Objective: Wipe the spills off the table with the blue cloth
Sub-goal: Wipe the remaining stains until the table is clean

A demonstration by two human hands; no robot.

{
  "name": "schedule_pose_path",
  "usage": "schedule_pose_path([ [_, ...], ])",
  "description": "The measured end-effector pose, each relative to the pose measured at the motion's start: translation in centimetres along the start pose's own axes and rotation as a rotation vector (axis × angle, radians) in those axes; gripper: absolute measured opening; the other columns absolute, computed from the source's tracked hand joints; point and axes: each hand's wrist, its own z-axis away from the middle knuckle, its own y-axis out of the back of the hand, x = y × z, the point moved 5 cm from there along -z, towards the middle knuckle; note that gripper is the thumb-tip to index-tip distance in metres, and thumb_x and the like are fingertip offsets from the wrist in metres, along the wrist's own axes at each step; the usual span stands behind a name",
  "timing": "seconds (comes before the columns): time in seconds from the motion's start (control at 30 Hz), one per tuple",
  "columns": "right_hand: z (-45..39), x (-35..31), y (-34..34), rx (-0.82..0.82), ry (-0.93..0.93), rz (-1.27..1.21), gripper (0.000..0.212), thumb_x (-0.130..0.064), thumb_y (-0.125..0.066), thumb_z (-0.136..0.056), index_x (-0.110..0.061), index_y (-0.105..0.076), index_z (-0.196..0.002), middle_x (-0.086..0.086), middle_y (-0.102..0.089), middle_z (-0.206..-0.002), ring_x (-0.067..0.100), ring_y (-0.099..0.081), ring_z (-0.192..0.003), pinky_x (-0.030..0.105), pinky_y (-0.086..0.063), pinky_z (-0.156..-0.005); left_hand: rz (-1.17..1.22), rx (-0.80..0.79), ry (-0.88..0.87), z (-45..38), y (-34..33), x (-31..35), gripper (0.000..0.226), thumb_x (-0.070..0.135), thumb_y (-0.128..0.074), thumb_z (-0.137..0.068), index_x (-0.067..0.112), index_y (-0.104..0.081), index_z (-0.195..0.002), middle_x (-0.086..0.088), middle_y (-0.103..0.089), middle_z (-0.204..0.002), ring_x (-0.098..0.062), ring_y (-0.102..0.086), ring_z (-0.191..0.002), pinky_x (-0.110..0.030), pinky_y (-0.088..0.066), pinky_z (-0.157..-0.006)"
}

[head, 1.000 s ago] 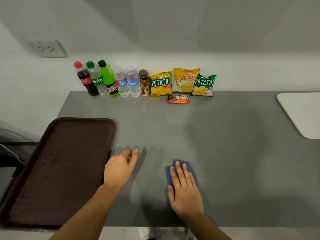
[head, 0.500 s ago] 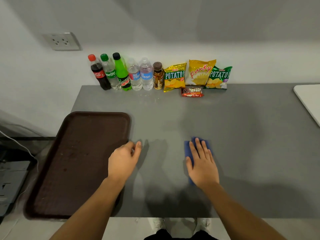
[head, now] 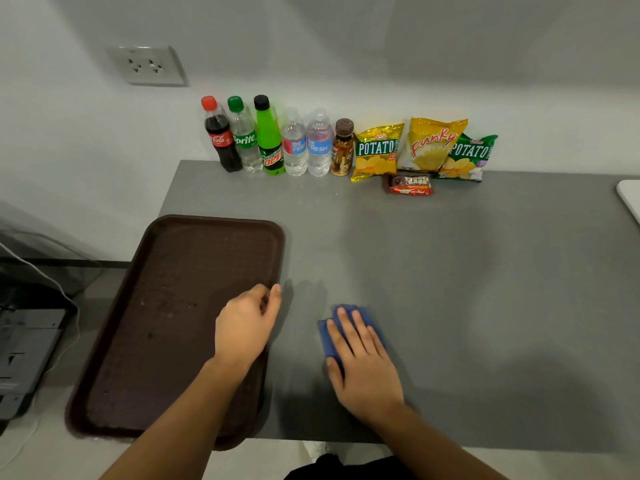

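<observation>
The blue cloth (head: pixel 333 336) lies on the grey table (head: pixel 485 306), near its front edge. My right hand (head: pixel 360 365) presses flat on the cloth with fingers spread and covers most of it. My left hand (head: pixel 244 327) rests on the right rim of the brown tray (head: pixel 166 323), fingers loosely curled, holding nothing. A few faint specks of liquid (head: pixel 332 194) show on the table in front of the bottles.
Several drink bottles (head: pixel 270 140) and snack bags (head: pixel 429 147) line the back wall, with a small red packet (head: pixel 410 184) in front. A white board (head: pixel 630 199) sits at the right edge. The brown tray overhangs the table's left front corner.
My right hand pushed the cloth away from me, then slid it back and left, closer to my left hand. My left hand stays at the tray's rim. The view shifted.
</observation>
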Motion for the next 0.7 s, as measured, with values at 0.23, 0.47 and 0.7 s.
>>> schedule_pose_path([
  [0.23, -6.0, 1.2, 1.5, 0.061, -0.057, -0.045, 0.065, -0.044, -0.045, -0.100, -0.023, -0.031, -0.160, -0.001, -0.018, -0.171, 0.021, -0.012, -0.159, 0.043, -0.020, -0.127, 0.004, -0.026, 0.031, -0.3, 0.0, -0.2, 0.047, 0.049, -0.049, -0.105, 0.030, -0.038, -0.064, 0.006, -0.042, -0.049, -0.012, -0.045, -0.042, -0.028, -0.026, -0.042],
  [0.47, -4.1, 4.4, 1.5, 0.008, -0.210, 0.011, 0.067, -0.047, -0.033, -0.105, -0.023, -0.011, -0.164, -0.001, -0.001, -0.172, 0.019, 0.004, -0.159, 0.040, -0.006, -0.130, 0.011, -0.045, 0.024, 0.3, -0.4, -0.3, 0.045, 0.047, -0.050, -0.105, 0.030, -0.040, -0.065, 0.007, -0.043, -0.049, -0.012, -0.045, -0.043, -0.026, -0.025, -0.043],
  [0.7, 1.1, -0.3, -0.4, 0.046, -0.169, 0.013, 0.067, -0.045, -0.038, -0.104, -0.020, -0.017, -0.163, 0.003, -0.010, -0.172, 0.024, -0.003, -0.159, 0.045, -0.018, -0.128, 0.032, -0.056, 0.049, 0.8, -0.8, -1.0, 0.047, 0.047, -0.050, -0.105, 0.031, -0.036, -0.063, 0.007, -0.042, -0.048, -0.012, -0.044, -0.042, -0.026, -0.025, -0.044],
])
